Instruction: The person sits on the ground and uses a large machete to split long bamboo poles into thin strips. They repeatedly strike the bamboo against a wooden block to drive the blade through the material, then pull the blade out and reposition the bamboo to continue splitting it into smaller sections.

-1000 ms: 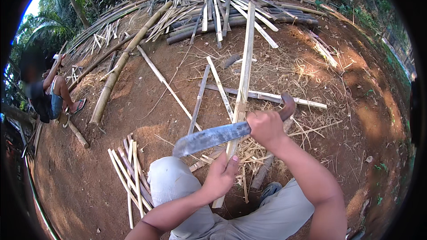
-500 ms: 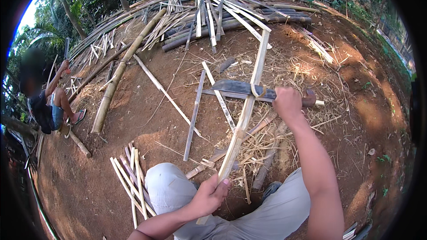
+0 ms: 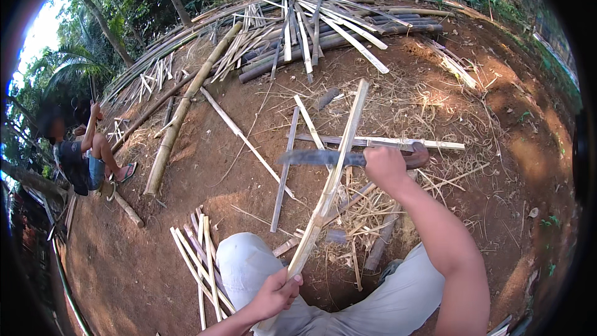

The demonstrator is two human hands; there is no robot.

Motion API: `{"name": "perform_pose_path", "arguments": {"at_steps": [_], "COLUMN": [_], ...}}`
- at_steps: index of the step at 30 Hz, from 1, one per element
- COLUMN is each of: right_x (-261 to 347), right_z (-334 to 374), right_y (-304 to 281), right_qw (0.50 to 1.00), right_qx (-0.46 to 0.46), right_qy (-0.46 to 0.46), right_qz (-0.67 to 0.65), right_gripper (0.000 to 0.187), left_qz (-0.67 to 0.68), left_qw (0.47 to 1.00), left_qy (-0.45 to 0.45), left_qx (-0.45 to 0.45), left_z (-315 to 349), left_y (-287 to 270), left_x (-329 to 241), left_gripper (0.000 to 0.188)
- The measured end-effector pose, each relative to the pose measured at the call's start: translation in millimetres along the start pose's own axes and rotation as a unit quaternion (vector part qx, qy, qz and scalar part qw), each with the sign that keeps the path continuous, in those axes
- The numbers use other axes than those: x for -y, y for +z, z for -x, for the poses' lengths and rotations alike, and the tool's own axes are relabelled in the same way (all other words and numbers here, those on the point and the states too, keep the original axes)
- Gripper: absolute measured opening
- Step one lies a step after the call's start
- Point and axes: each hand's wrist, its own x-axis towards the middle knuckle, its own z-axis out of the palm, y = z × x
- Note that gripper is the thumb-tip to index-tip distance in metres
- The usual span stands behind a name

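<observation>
My left hand [image 3: 273, 294] is closed round the near end of a long pale bamboo strip [image 3: 321, 208], which slants up and away from my lap. In my right hand [image 3: 390, 171] is the curved wooden handle of a machete [image 3: 323, 157]. Its dark blade points left and crosses the strip at about the strip's upper middle; motion blurs its tip. Whether the edge bites into the bamboo I cannot tell. Beneath the blade, another split bamboo piece [image 3: 435, 145] lies crosswise, with thin curled shavings [image 3: 370, 227] around and below it.
Several split strips [image 3: 208, 267] lie beside my left knee. A large pile of bamboo poles [image 3: 348, 38] and strips spreads across the far side. One thick pole [image 3: 177, 127] lies at the left. Beyond it another person [image 3: 81, 155] sits low, holding a blade upright.
The machete has moved down the strip towards me, and the curled shaving at its blade no longer shows there. The strip's far end has lowered slightly.
</observation>
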Motion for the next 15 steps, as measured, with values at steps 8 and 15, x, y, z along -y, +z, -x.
{"name": "perform_pose_path", "arguments": {"at_steps": [8, 15], "right_x": [-74, -70], "right_z": [0, -9], "right_y": [-3, -27], "right_qw": [0.981, 0.969], "right_qx": [-0.003, -0.014], "right_qy": [0.195, 0.246], "right_qz": [0.015, 0.003], "right_gripper": [0.011, 0.011], "left_qz": [0.023, 0.006], "left_qw": [0.997, 0.996], "left_qy": [-0.059, -0.079], "left_qx": [0.035, 0.038], "left_z": [52, 83], "left_y": [-6, -14], "left_x": [12, 15], "left_gripper": [0.027, 0.026]}}
